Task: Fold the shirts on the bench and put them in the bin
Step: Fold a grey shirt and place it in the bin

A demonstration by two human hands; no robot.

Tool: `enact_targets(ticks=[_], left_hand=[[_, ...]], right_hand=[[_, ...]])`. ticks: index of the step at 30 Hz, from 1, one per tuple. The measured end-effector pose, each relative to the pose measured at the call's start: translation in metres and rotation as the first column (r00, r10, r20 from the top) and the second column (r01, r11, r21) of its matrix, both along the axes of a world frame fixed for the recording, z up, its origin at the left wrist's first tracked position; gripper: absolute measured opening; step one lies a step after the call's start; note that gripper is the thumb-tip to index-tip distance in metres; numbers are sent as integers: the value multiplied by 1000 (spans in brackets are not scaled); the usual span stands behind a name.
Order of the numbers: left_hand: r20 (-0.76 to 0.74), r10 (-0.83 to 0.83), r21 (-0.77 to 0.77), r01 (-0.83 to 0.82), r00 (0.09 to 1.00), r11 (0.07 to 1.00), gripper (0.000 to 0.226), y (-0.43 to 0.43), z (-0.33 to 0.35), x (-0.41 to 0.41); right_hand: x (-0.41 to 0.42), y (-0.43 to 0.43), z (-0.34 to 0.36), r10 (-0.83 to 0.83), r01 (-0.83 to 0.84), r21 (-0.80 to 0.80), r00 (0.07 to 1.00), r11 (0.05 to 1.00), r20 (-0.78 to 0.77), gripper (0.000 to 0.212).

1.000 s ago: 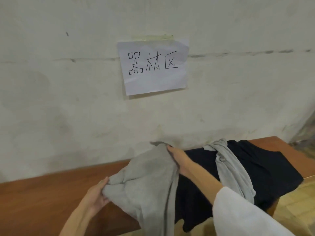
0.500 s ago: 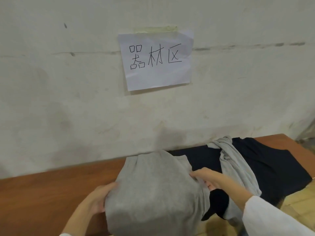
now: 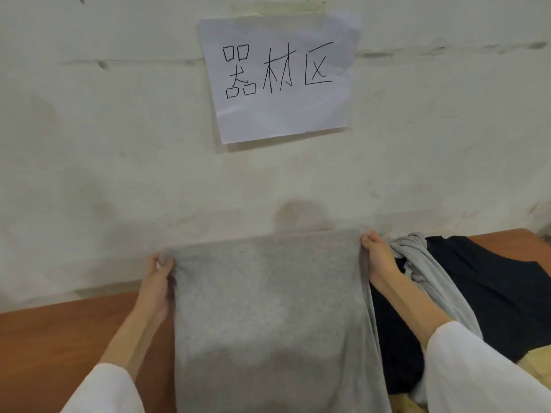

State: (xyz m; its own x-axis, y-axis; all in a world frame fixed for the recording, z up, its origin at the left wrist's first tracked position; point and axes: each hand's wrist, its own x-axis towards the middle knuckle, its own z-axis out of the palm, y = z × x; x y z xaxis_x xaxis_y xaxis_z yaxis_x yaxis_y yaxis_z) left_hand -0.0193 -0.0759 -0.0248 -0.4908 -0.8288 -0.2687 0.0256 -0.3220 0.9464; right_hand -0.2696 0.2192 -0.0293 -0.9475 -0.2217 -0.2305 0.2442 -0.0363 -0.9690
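Two hands on the grey shirt [image 3: 268, 308]: your left hand [image 3: 159, 272] pinches its top left corner, fingers curled round the edge; your right hand [image 3: 377, 257] pinches the top right corner likewise. You hold it spread, hanging in front of the wooden bench [image 3: 59, 338]. To its right a black shirt [image 3: 492, 287] lies on the bench with a light grey garment [image 3: 423, 269] draped across it. Paper sign [image 3: 280, 79] is taped to the wall [image 3: 119, 144].

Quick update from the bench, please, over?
Left hand and right hand pinch grey shirt by top corners, spread over bench. Dark shirt, paler grey shirt heaped at right.
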Motion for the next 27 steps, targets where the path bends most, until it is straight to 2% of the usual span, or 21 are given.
enact_targets(ticks=[2,4,6,8,9,10,11,13,15,17,18,20,22,24,25,27], left_hand=[[18,68,22,-69,998,997,31,-8,-9,-8],[73,95,68,-100,993,993,54,-11,-23,-13],[220,62,-26,-57,973,998,59,-9,-40,-14],[379,10,-230,84,925,969,52,0,-47,-11],[464,-14,-342,194,886,919,50,5,-50,-10],[556,-17,-433,307,831,847,50,11,-55,-8],[658,25,-495,407,752,768,52,21,-57,-5],[756,163,-597,567,634,567,50,42,-66,4],[802,143,-581,699,580,417,66,60,-71,15],[851,127,-520,787,509,330,82,63,-84,25],[861,133,-505,798,490,330,83,61,-87,27],[873,139,-485,794,468,367,84,55,-88,27],[882,133,-465,789,452,401,82,59,-84,26],[871,137,-480,755,472,447,75,72,-80,32],[846,154,-520,728,510,447,69,83,-78,39],[757,210,-645,658,618,389,50,112,-79,59]], right_hand=[[-1,-2,-10,59,-57,-19,995,998,78,28],[3,-1,-27,148,-162,63,972,985,182,29],[12,0,-34,185,-222,123,948,967,258,24],[15,-2,-30,120,-171,200,963,965,243,18],[14,-4,-31,116,-168,266,973,949,199,17],[12,-6,-35,139,-185,356,979,916,152,25],[10,-8,-37,188,-217,456,976,863,110,32],[10,-12,-37,268,-262,589,960,764,79,34],[11,-14,-33,302,-222,615,953,757,-28,27],[11,-8,-31,309,-174,600,942,781,-130,18],[11,-1,-32,286,-171,593,952,787,-105,21],[14,13,-35,194,-217,532,976,818,100,40],[27,32,-31,181,-285,480,951,830,251,54],[46,53,-21,287,-407,466,907,786,308,43],[58,65,-18,357,-475,463,877,748,323,34],[77,88,-16,453,-547,511,837,663,308,24]])
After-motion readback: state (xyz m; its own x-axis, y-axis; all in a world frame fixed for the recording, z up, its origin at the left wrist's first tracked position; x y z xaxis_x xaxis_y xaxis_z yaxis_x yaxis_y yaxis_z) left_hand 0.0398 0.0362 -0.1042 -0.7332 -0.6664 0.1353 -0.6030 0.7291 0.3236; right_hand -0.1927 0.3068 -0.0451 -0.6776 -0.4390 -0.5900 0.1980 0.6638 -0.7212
